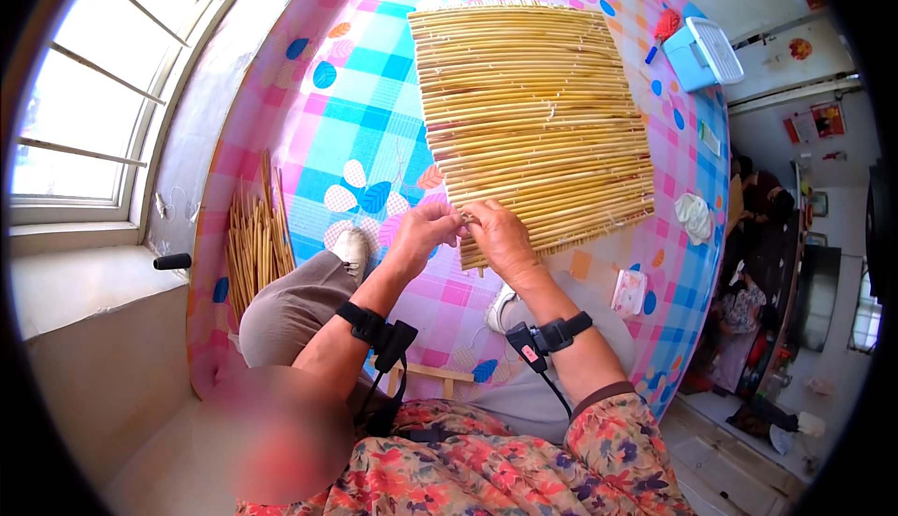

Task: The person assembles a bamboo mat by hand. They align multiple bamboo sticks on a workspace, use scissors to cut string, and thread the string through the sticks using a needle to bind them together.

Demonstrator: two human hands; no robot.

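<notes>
A mat of yellow reed stalks [533, 114], laid side by side and tied with pale string, lies spread out in front of me. At its near left corner my two hands meet. My left hand [428, 233] is closed, its thumb and fingertips pinched together just off the mat's edge. Close beside it, my right hand [503, 238] bends over the corner stalks, also with fingers closed in a pinch. Whatever sits between the fingertips is too small and too covered to make out.
Loose stalks [257, 249] lie in a pile at the left, by my knee. The checked, flowered sheet [365, 114] spreads beneath the mat. To the right are a white cloth [693, 218], a small clear box [629, 291] and a blue lidded bin [687, 56]. People sit farther right.
</notes>
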